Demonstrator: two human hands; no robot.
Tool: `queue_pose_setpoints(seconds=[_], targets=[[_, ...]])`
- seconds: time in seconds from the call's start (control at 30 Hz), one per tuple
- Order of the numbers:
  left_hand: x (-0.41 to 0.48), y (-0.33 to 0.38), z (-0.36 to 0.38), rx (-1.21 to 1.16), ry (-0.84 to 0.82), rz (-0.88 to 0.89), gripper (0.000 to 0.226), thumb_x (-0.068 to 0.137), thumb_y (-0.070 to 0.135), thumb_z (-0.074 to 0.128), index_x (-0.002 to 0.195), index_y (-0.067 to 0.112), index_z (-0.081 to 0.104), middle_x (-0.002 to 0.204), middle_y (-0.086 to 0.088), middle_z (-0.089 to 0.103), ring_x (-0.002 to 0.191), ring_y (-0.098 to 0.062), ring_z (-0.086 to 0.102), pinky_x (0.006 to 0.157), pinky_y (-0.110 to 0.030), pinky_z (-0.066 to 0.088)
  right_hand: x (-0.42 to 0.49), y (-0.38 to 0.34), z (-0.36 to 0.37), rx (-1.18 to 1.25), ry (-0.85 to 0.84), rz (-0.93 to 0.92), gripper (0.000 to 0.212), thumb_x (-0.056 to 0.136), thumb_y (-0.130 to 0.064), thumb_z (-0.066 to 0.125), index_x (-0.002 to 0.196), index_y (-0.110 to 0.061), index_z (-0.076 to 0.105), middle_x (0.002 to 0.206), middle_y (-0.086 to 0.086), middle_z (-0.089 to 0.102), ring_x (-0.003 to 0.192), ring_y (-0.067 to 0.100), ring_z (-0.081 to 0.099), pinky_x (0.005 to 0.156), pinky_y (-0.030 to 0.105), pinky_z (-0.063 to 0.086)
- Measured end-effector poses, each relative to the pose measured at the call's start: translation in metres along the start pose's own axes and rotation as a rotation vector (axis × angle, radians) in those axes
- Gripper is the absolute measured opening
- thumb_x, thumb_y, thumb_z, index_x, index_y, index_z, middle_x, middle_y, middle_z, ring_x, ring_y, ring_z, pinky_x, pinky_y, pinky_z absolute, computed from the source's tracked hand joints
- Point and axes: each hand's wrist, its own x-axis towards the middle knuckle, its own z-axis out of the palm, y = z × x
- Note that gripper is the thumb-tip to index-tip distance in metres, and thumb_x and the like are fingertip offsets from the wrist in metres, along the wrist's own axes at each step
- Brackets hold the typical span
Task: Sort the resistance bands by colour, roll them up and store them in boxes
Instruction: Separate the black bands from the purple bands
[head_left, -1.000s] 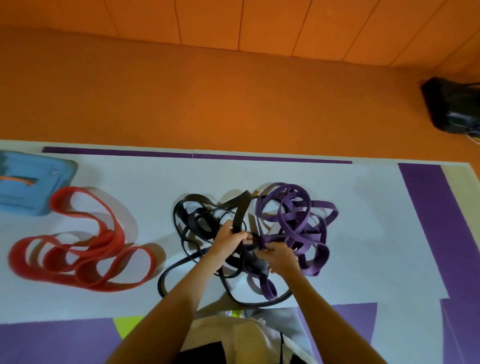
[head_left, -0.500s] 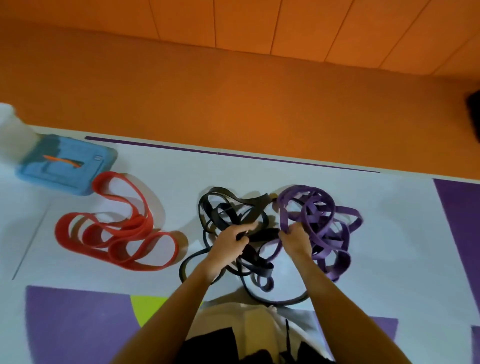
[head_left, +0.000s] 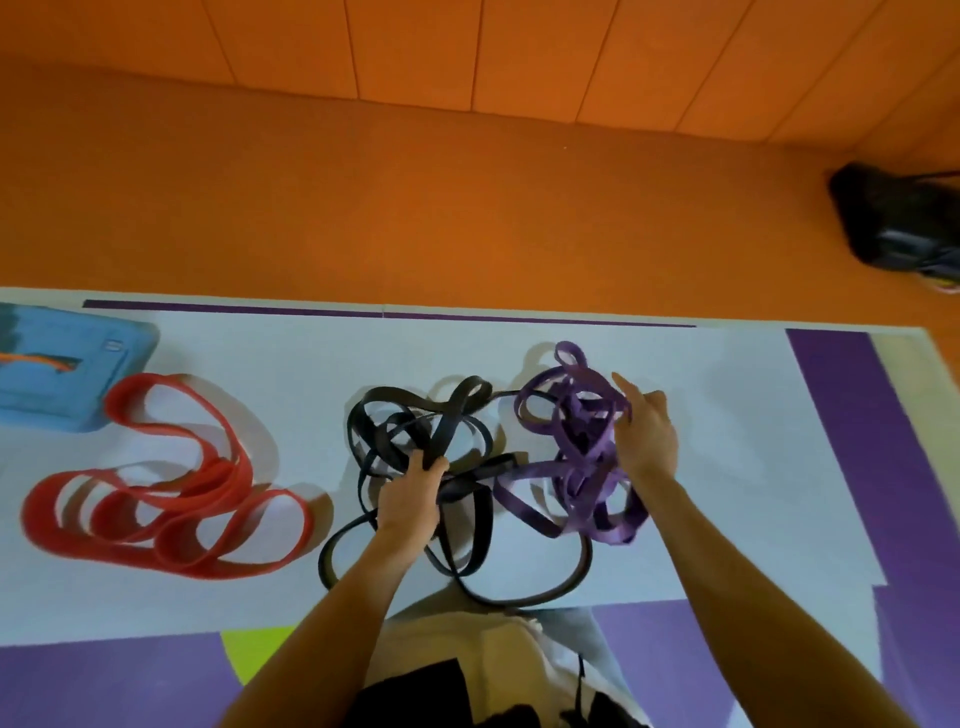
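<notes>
A tangle of black bands (head_left: 415, 431) lies mid-mat, with long loops trailing toward me. My left hand (head_left: 410, 493) grips several black strands at the tangle's near side. To the right sits a heap of purple bands (head_left: 576, 447), partly lifted. My right hand (head_left: 644, 431) holds purple strands on the heap's right side, index finger pointing away. One purple strand still runs across to the black tangle. Red bands (head_left: 171, 493) lie spread in loops at the left.
A blue box lid or case (head_left: 62, 374) sits at the far left of the white mat (head_left: 727, 467). Orange floor lies beyond the mat. A black bag (head_left: 904, 223) rests at the far right. My lap is at the bottom centre.
My right hand has moved right and away with the purple heap, pulling it apart from the black tangle. My left hand stays gripping the black bands.
</notes>
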Motion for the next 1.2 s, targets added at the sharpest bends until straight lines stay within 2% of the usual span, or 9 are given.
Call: queue_pose_setpoints(seconds=[0.07,0.13,0.23,0.33,0.53,0.67,0.83,1.07,1.2], targets=[[0.001,-0.012,-0.004,0.000,0.063,-0.044,0.038,0.102,0.014,0.058,0.136,0.030,0.056,0.148,-0.008,0.047,0.102,-0.033,0.072,0.081,-0.038,0.061,-0.012,0.010,0.009,-0.055,-0.123,-0.011,0.052,0.106,-0.010,0.046,0.151,-0.033,0.053,0.150,0.011,0.044,0.129,0.040,0.054,0.097,0.049,0.054],[0.001,-0.021,-0.007,-0.030,0.095,-0.110,0.031,0.103,0.018,0.058,0.132,0.030,0.061,0.143,-0.007,0.050,0.098,-0.032,0.071,0.078,-0.037,0.060,-0.026,0.018,0.020,-0.109,-0.257,0.017,0.050,0.105,-0.031,0.056,0.154,-0.034,0.049,0.165,0.013,0.028,0.151,0.041,0.027,0.116,0.061,0.038],[0.000,-0.025,-0.006,-0.033,0.053,-0.136,0.035,0.102,0.030,0.060,0.138,0.032,0.058,0.145,-0.006,0.047,0.108,-0.031,0.069,0.091,-0.044,0.058,-0.043,0.023,0.035,-0.092,-0.455,0.117,0.104,0.088,-0.067,0.070,0.166,-0.037,0.009,0.174,0.011,-0.005,0.160,0.043,-0.003,0.121,0.071,0.015],[-0.005,-0.018,-0.006,-0.038,0.001,-0.157,0.036,0.101,0.040,0.062,0.136,0.034,0.057,0.148,-0.002,0.042,0.121,-0.029,0.063,0.104,-0.054,0.047,-0.049,0.027,0.052,-0.080,-0.522,0.134,0.135,0.075,-0.066,0.083,0.164,-0.037,-0.014,0.173,0.017,-0.013,0.157,0.049,-0.013,0.121,0.075,0.008],[-0.018,-0.002,-0.002,-0.041,-0.044,-0.196,0.045,0.100,0.044,0.063,0.143,0.033,0.055,0.162,-0.004,0.032,0.135,-0.038,0.054,0.111,-0.055,0.043,-0.043,0.041,0.071,-0.029,-0.374,0.078,0.111,0.081,-0.039,0.086,0.162,-0.033,0.012,0.157,0.024,0.035,0.147,0.052,0.029,0.110,0.068,0.043],[-0.021,0.022,0.005,-0.049,-0.143,-0.273,0.058,0.100,0.043,0.061,0.154,0.041,0.041,0.176,-0.004,0.003,0.158,-0.044,0.016,0.117,-0.079,0.015,-0.026,0.057,0.055,0.187,-0.314,0.011,0.087,0.081,-0.024,0.086,0.149,-0.031,0.032,0.125,0.010,0.071,0.113,0.039,0.069,0.089,0.051,0.062],[-0.011,0.067,0.005,-0.047,-0.107,-0.287,0.079,0.100,0.038,0.063,0.161,0.053,0.016,0.174,-0.004,-0.023,0.156,-0.045,-0.029,0.111,-0.085,-0.005,-0.009,0.094,0.023,0.353,-0.262,0.063,0.088,0.079,-0.012,0.085,0.146,-0.036,0.034,0.127,0.012,0.070,0.113,0.042,0.067,0.095,0.051,0.056],[0.017,0.158,0.010,-0.223,-0.065,0.014,0.086,0.100,0.030,0.065,0.166,0.043,0.012,0.177,-0.005,-0.006,0.163,-0.035,0.002,0.128,-0.061,0.015,-0.004,0.138,-0.014,0.419,-0.340,-0.041,0.098,0.072,-0.007,0.083,0.140,-0.058,0.035,0.114,-0.021,0.066,0.100,0.023,0.070,0.085,0.043,0.061],[0.041,0.205,0.020,-0.163,-0.157,0.010,0.101,0.097,0.019,0.071,0.166,0.045,0.001,0.175,-0.003,-0.017,0.162,-0.039,-0.004,0.126,-0.068,0.013,-0.007,0.155,-0.024,0.470,-0.390,-0.085,0.104,0.075,-0.005,0.085,0.153,-0.048,0.033,0.133,-0.023,0.062,0.122,0.011,0.062,0.098,0.025,0.052]])
